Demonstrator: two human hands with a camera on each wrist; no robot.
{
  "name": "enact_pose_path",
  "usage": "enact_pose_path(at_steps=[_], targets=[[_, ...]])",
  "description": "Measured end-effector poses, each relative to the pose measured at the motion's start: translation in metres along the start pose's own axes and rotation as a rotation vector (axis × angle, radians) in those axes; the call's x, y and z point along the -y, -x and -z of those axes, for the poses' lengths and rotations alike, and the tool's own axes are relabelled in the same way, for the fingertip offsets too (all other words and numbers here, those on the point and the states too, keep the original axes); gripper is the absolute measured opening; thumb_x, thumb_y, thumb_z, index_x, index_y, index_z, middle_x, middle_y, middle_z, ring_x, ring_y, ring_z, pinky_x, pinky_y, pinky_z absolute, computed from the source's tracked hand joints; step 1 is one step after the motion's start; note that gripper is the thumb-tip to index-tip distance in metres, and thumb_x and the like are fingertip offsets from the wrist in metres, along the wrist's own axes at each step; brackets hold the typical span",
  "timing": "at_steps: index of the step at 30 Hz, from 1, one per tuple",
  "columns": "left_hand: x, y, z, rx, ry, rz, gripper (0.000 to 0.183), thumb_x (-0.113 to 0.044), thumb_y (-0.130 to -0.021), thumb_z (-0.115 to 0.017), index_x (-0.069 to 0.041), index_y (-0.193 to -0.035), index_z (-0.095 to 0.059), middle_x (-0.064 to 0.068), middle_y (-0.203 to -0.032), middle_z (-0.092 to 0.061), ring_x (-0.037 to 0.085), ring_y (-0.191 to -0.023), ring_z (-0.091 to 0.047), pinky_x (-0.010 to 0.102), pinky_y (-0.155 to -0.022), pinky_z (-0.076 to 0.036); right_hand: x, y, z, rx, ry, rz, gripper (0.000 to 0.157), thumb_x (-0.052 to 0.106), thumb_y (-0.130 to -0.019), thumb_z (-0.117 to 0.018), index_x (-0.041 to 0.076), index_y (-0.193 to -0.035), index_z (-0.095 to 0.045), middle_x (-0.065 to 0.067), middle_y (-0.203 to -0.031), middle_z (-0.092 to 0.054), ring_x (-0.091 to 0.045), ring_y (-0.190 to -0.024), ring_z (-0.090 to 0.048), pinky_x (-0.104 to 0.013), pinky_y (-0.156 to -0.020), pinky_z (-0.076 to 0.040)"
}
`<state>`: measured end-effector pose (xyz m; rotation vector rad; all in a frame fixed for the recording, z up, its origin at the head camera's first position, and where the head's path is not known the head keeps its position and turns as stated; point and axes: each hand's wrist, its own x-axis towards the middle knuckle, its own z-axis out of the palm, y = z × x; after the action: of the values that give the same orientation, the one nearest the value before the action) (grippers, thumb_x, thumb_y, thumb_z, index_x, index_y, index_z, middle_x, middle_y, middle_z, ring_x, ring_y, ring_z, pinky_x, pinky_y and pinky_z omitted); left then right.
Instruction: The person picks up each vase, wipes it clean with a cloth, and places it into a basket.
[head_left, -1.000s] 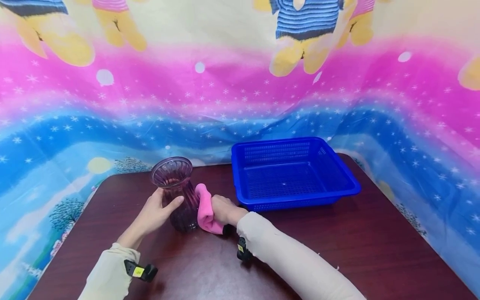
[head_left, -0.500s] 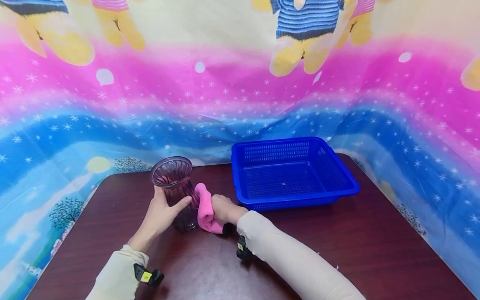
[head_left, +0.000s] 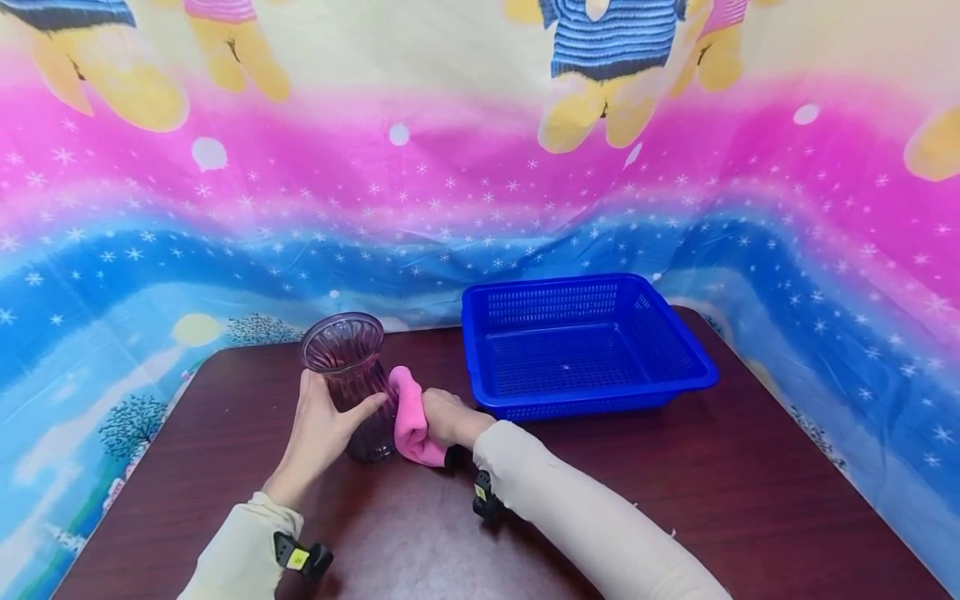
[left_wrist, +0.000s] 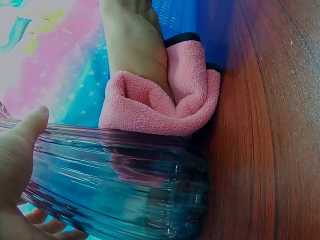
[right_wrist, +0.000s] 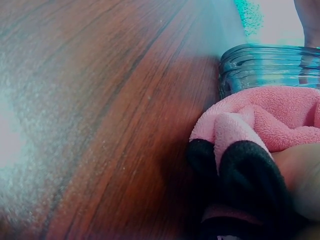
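Observation:
A purple ribbed glass vase [head_left: 363, 433] with a flared rim stands on the table, leaning slightly left in the head view. My left hand [head_left: 318, 425] grips its middle, thumb across the near side and the fingers curled round the far side, as the left wrist view shows. Against the vase's right side, my right hand [head_left: 447, 417] holds a folded pink cloth [head_left: 411, 425] with dark edging. In the left wrist view the cloth [left_wrist: 150, 112] lies right along the glass [left_wrist: 125, 175], and most of the right hand's fingers are hidden in its folds.
A blue plastic basket [head_left: 588, 400] with perforated sides sits at the back right, just beyond the right hand. The dark red-brown wooden table [head_left: 420, 533] has its back edge against a colourful printed curtain [head_left: 450, 192].
My left wrist and forearm have shifted a little to the right, with the thumb further across the vase. The right hand and cloth stay almost in place.

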<state>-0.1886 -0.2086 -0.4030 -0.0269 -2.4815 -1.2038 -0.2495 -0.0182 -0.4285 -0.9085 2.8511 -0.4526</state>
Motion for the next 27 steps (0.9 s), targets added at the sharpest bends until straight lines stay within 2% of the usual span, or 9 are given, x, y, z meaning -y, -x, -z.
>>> enact_pose_path(at_steps=[15, 27], targets=[[0.0014, 0.0005, -0.0021, -0.021, -0.008, -0.002, 0.087, -0.031, -0.080, -0.085, 0.000, -0.145, -0.037, 0.023, -0.138, -0.046, 0.040, -0.134, -0.045, 0.060, -0.113, -0.037, -0.0018, 0.0003, -0.0012, 0.007, -0.012, -0.011, 0.009, 0.004, -0.078, -0.074, 0.009, -0.072, -0.069, -0.006, -0.080, -0.068, -0.013, -0.070, -0.056, -0.032, -0.067, -0.056], [-0.0007, 0.0024, 0.0004, -0.039, -0.026, 0.013, 0.074, -0.030, -0.081, -0.084, 0.001, -0.137, -0.047, 0.023, -0.129, -0.053, 0.040, -0.124, -0.052, 0.059, -0.106, -0.044, 0.0005, 0.0019, 0.0004, 0.005, -0.009, -0.022, 0.009, 0.005, -0.078, -0.076, 0.008, -0.074, -0.069, -0.005, -0.080, -0.067, -0.015, -0.071, -0.059, -0.032, -0.068, -0.057]])
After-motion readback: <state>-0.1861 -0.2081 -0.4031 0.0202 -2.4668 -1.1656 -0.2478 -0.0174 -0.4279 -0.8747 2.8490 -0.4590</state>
